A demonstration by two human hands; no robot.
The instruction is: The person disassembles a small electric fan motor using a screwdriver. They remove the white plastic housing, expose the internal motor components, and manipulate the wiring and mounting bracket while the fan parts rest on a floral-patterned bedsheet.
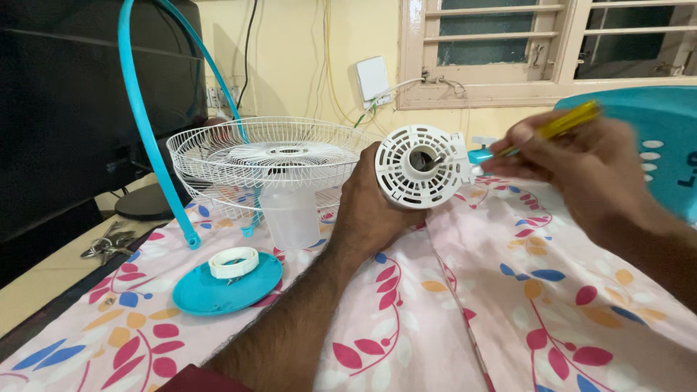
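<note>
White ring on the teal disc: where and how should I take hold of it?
Pinch the white ring across its outer wall from above. It lies flat and alone on the teal disc, open centre up, with nothing crowding its rim.

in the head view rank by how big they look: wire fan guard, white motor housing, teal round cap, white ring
1. wire fan guard
2. teal round cap
3. white motor housing, nearly the cap's size, so unsure
4. white ring

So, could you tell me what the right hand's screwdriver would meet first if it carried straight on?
Most likely the white motor housing gripped by the left hand; the right hand points its yellow-handled screwdriver leftwards at it, though depth is unclear.
</note>
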